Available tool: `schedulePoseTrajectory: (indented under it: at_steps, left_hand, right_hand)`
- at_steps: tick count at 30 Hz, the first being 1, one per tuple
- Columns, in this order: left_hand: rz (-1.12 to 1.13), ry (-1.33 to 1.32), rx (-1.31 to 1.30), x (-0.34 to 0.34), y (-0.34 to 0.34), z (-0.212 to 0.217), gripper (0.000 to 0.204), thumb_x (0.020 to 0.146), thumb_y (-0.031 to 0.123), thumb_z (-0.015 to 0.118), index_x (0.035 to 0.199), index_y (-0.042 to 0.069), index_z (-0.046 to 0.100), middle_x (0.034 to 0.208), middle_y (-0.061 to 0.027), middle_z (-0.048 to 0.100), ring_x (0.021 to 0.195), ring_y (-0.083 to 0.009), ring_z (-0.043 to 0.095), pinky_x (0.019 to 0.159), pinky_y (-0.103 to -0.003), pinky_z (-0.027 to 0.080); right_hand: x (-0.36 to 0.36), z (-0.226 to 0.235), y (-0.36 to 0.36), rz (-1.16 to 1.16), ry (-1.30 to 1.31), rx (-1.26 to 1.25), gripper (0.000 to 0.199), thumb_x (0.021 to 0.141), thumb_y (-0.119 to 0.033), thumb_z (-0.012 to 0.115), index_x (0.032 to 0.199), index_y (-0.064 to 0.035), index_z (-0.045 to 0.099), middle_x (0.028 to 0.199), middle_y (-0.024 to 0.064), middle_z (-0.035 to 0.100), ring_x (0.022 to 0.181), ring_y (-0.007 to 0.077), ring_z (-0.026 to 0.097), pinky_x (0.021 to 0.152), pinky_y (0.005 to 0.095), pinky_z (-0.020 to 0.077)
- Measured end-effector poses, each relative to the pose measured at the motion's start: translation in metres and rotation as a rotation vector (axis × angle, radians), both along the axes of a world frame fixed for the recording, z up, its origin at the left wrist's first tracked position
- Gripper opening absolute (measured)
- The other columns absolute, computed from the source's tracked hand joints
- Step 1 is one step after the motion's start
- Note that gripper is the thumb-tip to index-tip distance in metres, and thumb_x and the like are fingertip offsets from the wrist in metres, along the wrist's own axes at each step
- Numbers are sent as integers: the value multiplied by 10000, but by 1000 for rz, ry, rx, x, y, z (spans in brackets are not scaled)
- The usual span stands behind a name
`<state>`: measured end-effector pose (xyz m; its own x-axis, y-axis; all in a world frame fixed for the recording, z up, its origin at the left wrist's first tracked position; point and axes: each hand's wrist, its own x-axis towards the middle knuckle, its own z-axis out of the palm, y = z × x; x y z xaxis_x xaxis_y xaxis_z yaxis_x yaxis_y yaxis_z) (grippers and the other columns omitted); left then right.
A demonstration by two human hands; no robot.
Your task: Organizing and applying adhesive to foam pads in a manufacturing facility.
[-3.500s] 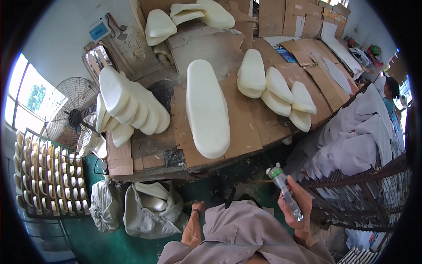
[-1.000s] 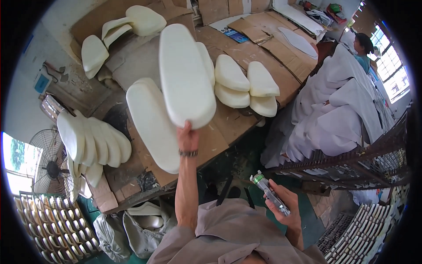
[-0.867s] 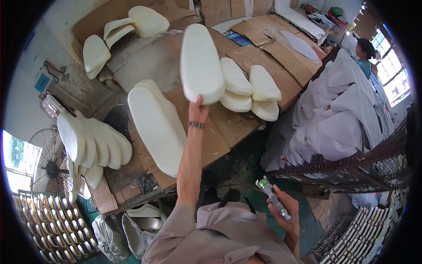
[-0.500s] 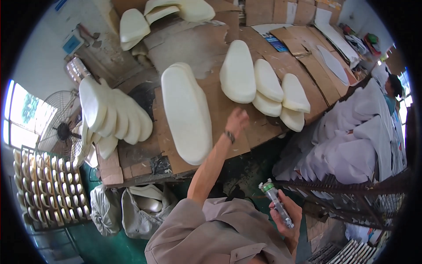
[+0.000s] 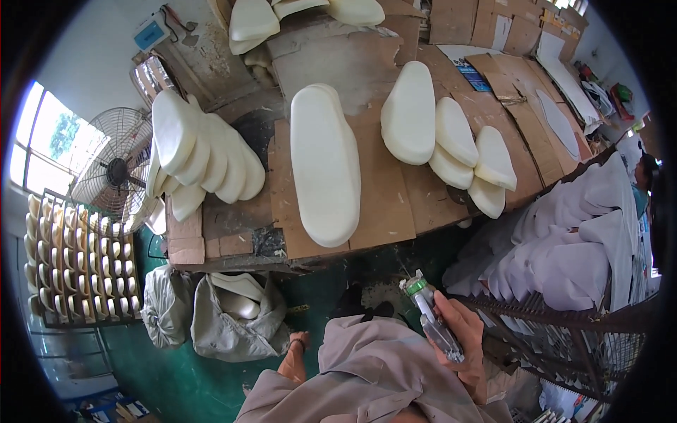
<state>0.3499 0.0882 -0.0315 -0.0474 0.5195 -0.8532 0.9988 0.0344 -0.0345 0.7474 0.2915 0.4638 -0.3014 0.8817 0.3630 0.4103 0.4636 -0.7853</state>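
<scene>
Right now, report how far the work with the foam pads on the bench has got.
Looks done: four cream pads lie overlapped at the bench's right end. In hand: the right hand grips a spray gun; the left hand hangs low, empty. Left: the long pad lies alone on cardboard, untouched, and another stack waits left.

Cream foam pad (image 5: 324, 173) on brown cardboard table (image 5: 384, 204) — green-capped tool (image 5: 431, 317).
</scene>
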Motion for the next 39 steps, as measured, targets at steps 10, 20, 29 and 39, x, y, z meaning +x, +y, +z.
schedulePoseTrajectory:
  at_steps: [10, 20, 29, 39]
  left_hand:
    - [1840, -750, 309, 40, 15, -14, 148, 924, 156, 641, 1021, 67, 709, 820, -54, 662, 701, -198, 629, 626, -354, 534]
    - [1754, -693, 249, 50, 94, 35, 416, 935, 148, 675, 1330, 55, 587, 984, -68, 711, 830, -215, 703, 764, -428, 598]
    - [1758, -626, 173, 70, 50, 22, 360, 937, 160, 673, 1270, 32, 629, 987, -74, 707, 868, -217, 697, 783, -385, 574]
    - [1910, -833, 333, 66, 68, 10, 374, 926, 128, 673, 1280, 28, 609, 939, -72, 702, 793, -211, 688, 702, -375, 587]
  right_hand:
    - [17, -12, -26, -97, -45, 41, 598, 815, -237, 642, 1319, 79, 580, 832, 181, 638, 697, 287, 665, 627, 331, 525]
    - [33, -13, -44, 66, -44, -79, 628, 851, -334, 651, 1333, 61, 575, 834, 176, 630, 703, 296, 656, 629, 334, 516]
    - [45, -23, -58, 40, -100, -150, 623, 841, -322, 640, 1333, 54, 579, 839, 176, 626, 708, 302, 659, 640, 339, 519]
    - [56, -23, -67, 173, -106, -188, 644, 738, -101, 662, 1356, 50, 561, 836, 160, 623, 699, 287, 649, 630, 350, 519]
